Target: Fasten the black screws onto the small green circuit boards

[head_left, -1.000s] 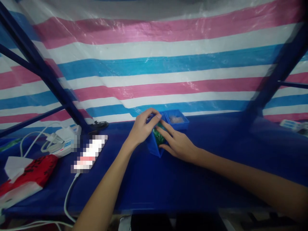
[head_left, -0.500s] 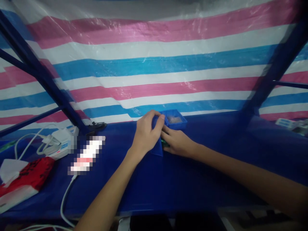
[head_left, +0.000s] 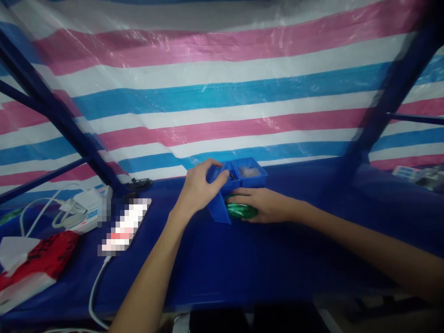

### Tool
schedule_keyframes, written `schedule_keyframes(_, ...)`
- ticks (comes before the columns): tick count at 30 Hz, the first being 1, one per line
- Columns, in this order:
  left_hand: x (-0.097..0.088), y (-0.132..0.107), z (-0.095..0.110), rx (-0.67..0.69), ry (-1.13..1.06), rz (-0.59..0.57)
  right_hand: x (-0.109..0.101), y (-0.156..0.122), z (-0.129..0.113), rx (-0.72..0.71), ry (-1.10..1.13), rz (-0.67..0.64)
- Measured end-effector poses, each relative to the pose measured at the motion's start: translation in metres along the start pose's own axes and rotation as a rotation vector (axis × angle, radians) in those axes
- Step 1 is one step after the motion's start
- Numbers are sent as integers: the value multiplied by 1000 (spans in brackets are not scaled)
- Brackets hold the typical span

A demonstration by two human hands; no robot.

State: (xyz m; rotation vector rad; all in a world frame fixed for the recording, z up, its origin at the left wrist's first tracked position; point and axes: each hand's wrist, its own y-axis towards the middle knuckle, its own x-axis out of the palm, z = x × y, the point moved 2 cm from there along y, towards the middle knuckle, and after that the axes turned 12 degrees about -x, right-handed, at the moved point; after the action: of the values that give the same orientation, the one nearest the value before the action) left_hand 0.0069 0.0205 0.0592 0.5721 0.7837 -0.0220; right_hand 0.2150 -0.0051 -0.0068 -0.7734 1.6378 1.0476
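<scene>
My left hand (head_left: 197, 187) curls around a tilted blue plastic bin (head_left: 219, 209), thumb on its near side and fingers over the far edge; part of the bin is hidden by the hand. Under my right hand (head_left: 265, 203) lies a shiny green object (head_left: 243, 210), rounded and foil-like, with my fingers wrapped over its top. Just beyond my hands stand a small blue bin holding dark pieces (head_left: 233, 176) and, to its right, a blue bin (head_left: 262, 177) with clear small items.
At the left a phone (head_left: 138, 222) with a blurred screen lies on the blue table (head_left: 277, 268), its white cable running forward. A white power strip (head_left: 90, 217) with cords and a red and white packet (head_left: 52, 254) are farther left. Striped sheeting (head_left: 222, 99) hangs behind.
My left hand has moved left, away from my right hand, and the bin's inside with dark pieces shows. The green object under my right hand is more exposed.
</scene>
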Motion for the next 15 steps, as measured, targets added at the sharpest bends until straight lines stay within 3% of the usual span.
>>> schedule_keyframes(6, -2, 1, 0, 110, 129, -51, -6, -23, -2, 109, 88, -78)
schedule_keyframes(15, -8, 3, -3, 152, 184, 41, -7, -25, -14, 192, 104, -131)
